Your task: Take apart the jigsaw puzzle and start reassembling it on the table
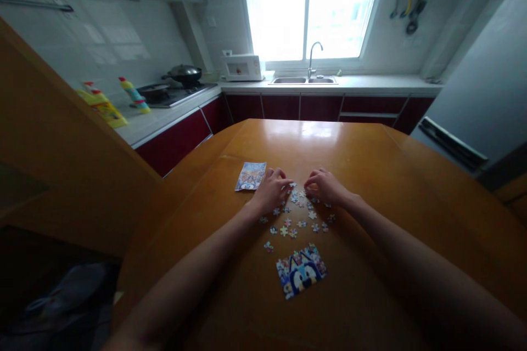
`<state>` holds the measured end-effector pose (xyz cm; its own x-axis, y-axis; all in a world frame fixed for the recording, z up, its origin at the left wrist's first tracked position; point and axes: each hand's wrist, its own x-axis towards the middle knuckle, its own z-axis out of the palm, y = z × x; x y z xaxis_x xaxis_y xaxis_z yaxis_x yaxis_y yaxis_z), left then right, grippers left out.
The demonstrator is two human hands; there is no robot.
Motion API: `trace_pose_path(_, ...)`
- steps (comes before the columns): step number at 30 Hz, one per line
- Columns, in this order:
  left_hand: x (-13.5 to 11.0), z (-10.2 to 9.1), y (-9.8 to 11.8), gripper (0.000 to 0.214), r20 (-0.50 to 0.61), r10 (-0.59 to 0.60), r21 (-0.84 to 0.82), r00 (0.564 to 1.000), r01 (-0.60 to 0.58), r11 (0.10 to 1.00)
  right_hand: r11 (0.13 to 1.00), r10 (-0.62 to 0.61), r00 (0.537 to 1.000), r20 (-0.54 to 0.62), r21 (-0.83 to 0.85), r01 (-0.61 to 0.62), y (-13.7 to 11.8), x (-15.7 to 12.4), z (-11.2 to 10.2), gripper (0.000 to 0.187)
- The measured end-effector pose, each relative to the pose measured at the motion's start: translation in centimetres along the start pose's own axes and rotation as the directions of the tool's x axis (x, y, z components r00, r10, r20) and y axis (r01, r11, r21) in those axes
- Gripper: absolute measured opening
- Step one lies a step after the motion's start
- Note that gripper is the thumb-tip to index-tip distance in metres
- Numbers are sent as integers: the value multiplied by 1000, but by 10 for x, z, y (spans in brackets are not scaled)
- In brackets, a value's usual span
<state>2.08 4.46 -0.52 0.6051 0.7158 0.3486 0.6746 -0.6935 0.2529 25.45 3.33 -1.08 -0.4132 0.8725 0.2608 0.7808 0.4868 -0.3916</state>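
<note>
Loose jigsaw puzzle pieces (312, 215) lie scattered on the wooden table between my two arms. At the far left of the spread, my left hand (272, 189) has its thumb and forefinger together at a small puzzle piece (292, 184). Opposite it, my right hand (325, 185) rests at the pile's right edge, fingers bent down and closed; what lies under its fingertips is hidden. Closer to me is a joined puzzle section (302, 271) showing a blue cartoon dog's face. A printed picture sheet (251, 176) lies just left of my left hand.
The wooden table (395, 175) has rounded far corners. Beyond it run a counter with a sink (304, 80), a microwave (242, 68) and a stove with a wok (184, 73). Yellow bottles (105, 107) stand at left; a fridge (473, 82) is at right.
</note>
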Motion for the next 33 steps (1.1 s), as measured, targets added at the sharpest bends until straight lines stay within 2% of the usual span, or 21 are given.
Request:
trace_pose_path(6,9,12,20,15,15,-43,-39,999,44,998,996,77,996,-33,52,-75,8,5,6,7)
trace_pose_path(12,18,24,29,8,13,-131,-60,991,132,989,972,236,956,-174,51,-231,27,4,2,17)
trace_pose_path(15,20,18,26,8,-10,-120,-49,993,119,992,979,204,967,-152,43,-199,28,-6,-1,15)
trace_pose_path(18,20,10,27,13,16,-44,-34,999,45,998,988,155,981,-118,46,-151,25,-14,-6,16)
trace_pose_path(21,16,4,31,15,75,48,-41,996,-45,998,988,149,981,-126,58,-143,20,-22,-13,16)
trace_pose_path(23,12,0,33,15,68,71,-45,995,-68,997,989,139,983,-120,70,-131,12,-30,-16,15)
trace_pose_path(28,-3,-7,34,16,23,95,-56,995,-93,994,995,68,997,-39,71,-65,-23,-58,-12,4)
trace_pose_path(31,-15,-13,33,13,1,79,-65,997,-79,995,996,77,997,-9,55,-77,-38,-66,-4,10)
trace_pose_path(33,-25,-19,33,13,-31,47,-74,998,-49,996,993,99,995,-10,60,-99,-42,-66,0,8)
